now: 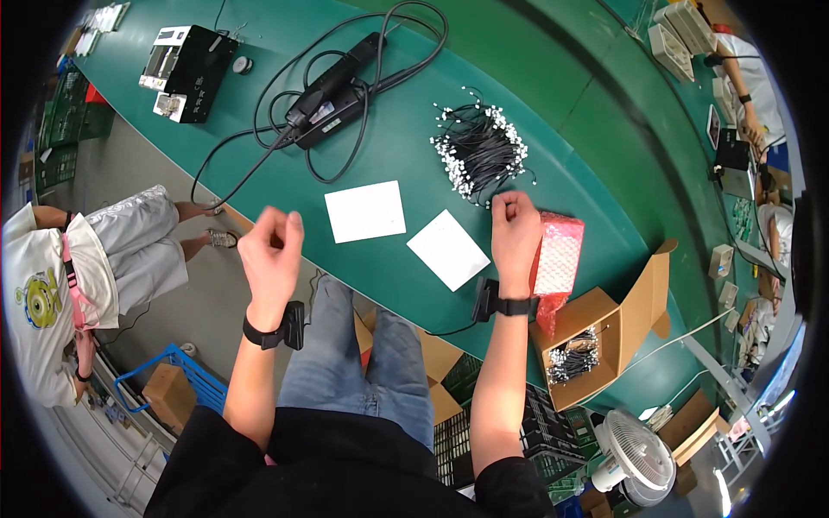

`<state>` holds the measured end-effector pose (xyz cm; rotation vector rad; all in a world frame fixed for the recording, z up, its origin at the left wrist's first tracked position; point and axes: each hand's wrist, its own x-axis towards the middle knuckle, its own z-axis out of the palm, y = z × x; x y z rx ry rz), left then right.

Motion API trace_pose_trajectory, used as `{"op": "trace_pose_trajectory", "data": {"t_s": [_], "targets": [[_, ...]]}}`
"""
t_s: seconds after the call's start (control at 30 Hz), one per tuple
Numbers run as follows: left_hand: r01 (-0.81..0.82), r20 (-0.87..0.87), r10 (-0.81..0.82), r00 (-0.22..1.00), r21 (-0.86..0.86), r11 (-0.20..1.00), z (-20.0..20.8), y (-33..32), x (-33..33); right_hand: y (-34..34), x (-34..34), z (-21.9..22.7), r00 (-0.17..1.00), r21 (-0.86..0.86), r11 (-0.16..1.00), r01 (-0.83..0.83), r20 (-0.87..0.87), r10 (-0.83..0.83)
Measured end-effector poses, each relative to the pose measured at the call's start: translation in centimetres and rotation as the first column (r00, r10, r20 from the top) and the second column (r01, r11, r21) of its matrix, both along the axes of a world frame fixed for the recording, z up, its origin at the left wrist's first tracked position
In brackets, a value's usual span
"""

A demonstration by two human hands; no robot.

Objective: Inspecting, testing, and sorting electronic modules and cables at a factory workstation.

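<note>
1. Green workbench (393, 168): slants from upper left to lower right, with a near edge giving onto grey floor (129, 160) at the left.
2. Left hand (272, 250): hangs in front of that edge, nearest to the left-hand paper sheet. Curled fingers, thumb close in, narrow grip; contents impossible to make out.
3. Right hand (516, 233): hovers over the bench just beside the near end of the cables. Fingertips drawn together; whether gripping or touching, unclear.
4. Black cable bundle with white connectors (479, 147): lies between cords and far bench edge, with strips of green surface on both sides.
5. Two white paper sheets (365, 212): lie between the hands, a narrow green gap apart, both close to the near edge.
6. Red bubble-wrap packet (563, 250): sits right beside the right hand, limiting sideways room.
7. Open cardboard box (609, 341): stands below the packet, holding more cables, with a flap spread outward.
8. Looped black cords (332, 112): sprawl left of the bundle, partly overhanging the near edge.
</note>
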<state>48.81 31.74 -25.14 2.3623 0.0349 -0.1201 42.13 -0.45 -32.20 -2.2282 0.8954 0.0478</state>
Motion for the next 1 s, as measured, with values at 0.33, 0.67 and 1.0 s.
{"op": "trace_pose_trajectory", "data": {"t_s": [0.33, 0.67, 1.0], "targets": [[0.73, 0.023, -0.732, 0.681, 0.063, 0.681, -4.3, -9.3, -5.5, 2.6, -0.7, -1.5, 0.98, -0.105, 0.99, 0.092, 0.188, -0.071], [0.814, -0.082, -0.816, 0.573, 0.178, 0.553, -5.1, -9.4, -8.7, 2.0, -3.8, -0.2, 0.991, 0.171, 0.982, 0.076, 0.097, -0.094], [0.809, -0.064, -0.811, 0.582, 0.153, 0.568, -5.6, -9.9, -8.3, 2.3, -2.7, -0.7, 0.964, -0.215, 0.959, -0.185, 0.149, 0.219]]}}
